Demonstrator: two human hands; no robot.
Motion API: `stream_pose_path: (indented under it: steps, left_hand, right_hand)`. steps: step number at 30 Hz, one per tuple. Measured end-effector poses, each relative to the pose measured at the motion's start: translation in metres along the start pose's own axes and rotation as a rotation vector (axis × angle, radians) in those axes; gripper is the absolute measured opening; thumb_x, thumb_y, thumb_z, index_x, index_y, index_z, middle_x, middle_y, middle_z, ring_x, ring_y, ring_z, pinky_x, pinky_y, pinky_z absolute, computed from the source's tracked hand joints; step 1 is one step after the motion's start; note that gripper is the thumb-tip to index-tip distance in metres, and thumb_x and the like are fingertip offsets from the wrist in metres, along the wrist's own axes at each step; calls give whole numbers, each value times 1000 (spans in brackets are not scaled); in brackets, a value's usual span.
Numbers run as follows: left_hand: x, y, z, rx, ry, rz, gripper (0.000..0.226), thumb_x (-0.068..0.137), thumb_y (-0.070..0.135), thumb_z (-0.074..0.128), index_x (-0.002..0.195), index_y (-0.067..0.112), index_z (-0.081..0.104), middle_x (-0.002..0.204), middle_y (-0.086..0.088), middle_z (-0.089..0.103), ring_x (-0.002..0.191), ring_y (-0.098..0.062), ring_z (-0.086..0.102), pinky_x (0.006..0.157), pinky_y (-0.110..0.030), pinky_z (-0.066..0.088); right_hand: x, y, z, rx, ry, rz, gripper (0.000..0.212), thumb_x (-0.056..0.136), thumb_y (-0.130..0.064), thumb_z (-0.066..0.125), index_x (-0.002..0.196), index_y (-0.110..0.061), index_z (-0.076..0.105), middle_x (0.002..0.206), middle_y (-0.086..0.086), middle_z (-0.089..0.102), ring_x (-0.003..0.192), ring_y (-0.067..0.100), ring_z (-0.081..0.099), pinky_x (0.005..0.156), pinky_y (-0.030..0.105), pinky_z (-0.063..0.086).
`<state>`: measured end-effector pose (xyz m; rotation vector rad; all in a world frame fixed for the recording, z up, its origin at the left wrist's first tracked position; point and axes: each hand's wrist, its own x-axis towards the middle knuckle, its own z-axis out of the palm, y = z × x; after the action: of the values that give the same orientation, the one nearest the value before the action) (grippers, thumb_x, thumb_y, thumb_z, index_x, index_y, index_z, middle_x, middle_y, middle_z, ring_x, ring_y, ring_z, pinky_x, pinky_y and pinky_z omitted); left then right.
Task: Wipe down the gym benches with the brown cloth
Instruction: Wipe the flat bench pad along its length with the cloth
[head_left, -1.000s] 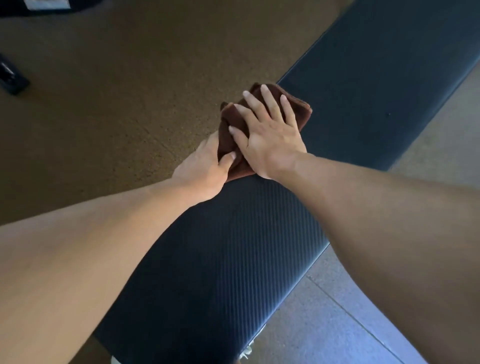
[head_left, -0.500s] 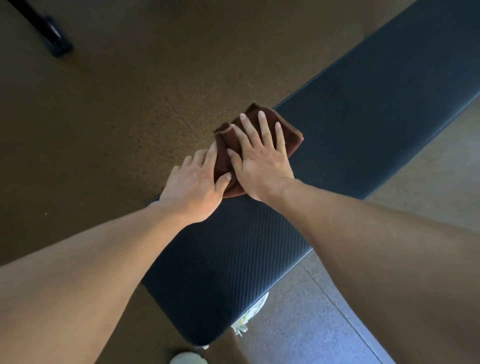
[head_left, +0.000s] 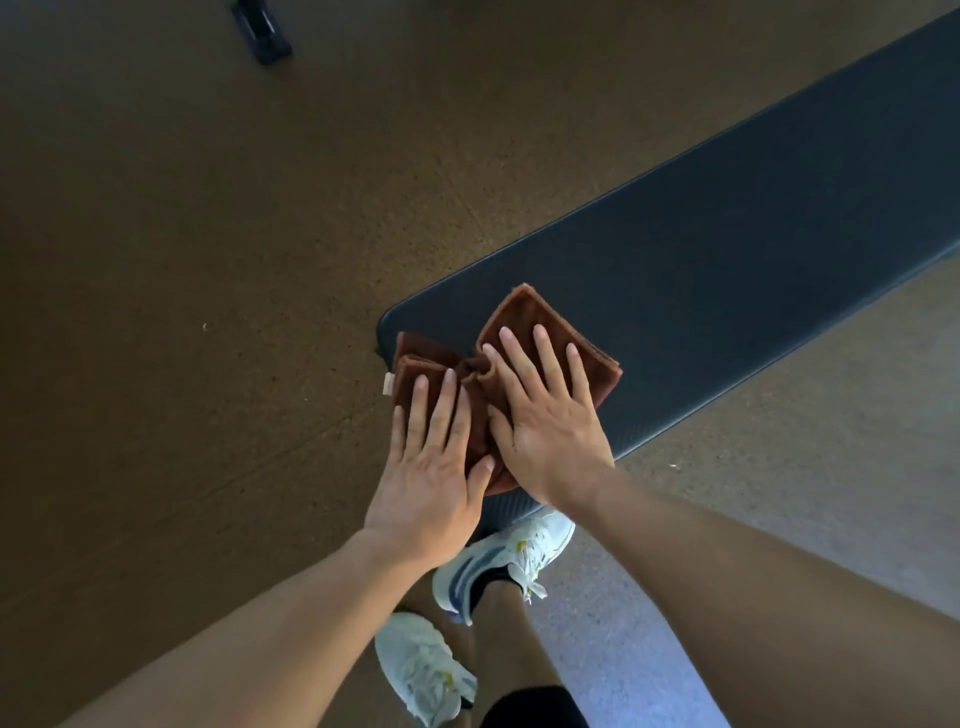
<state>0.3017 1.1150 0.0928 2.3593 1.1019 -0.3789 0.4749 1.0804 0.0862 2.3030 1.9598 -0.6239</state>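
The brown cloth (head_left: 524, 325) lies bunched on the near end of the dark padded gym bench (head_left: 727, 249). My left hand (head_left: 431, 467) presses flat on the cloth's left half, fingers straight, at the bench's end edge. My right hand (head_left: 545, 410) lies flat on the right half with fingers spread. A small white tag (head_left: 387, 384) sticks out at the cloth's left edge, past the bench rim.
Brown speckled floor (head_left: 182, 312) surrounds the bench, with a paler strip (head_left: 805, 441) on the right. My two white sneakers (head_left: 498, 561) stand just below the bench end. A black equipment foot (head_left: 262, 31) sits at the top left.
Both hands have slid the cloth along the bench toward me, down to its near end. My left hand has moved from the bench's side edge onto the cloth. My shoes have come into view.
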Motion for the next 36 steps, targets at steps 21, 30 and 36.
stream_pose_path:
  steps: [21, 30, 36]
  left_hand:
    - [86, 109, -25, 200, -191, 87, 77, 105, 60, 19, 151, 33, -37, 159, 1, -46, 146, -27, -43, 125, -49, -18]
    - [180, 167, -45, 198, -225, 72, 83, 102, 64, 21, 147, 33, -42, 158, -3, -48, 146, -30, -42, 123, -50, -21]
    - [235, 196, -58, 175, -224, 70, 83, 102, 64, 21, 150, 32, -39, 157, -3, -49, 146, -31, -43, 123, -51, -20]
  right_hand:
    - [-33, 78, 14, 462, 396, 664, 62, 103, -42, 17, 164, -32, 23, 174, -11, 6, 156, 6, -23, 129, 39, -15]
    - [12, 167, -33, 322, 324, 696, 57, 110, -43, 19, 165, -32, 15, 175, -9, 0, 160, 16, -18, 127, 41, -20]
    - [47, 222, -59, 250, 310, 673, 61, 107, -48, 13, 166, -31, 10, 176, -6, 0, 161, 21, -15, 129, 46, -14]
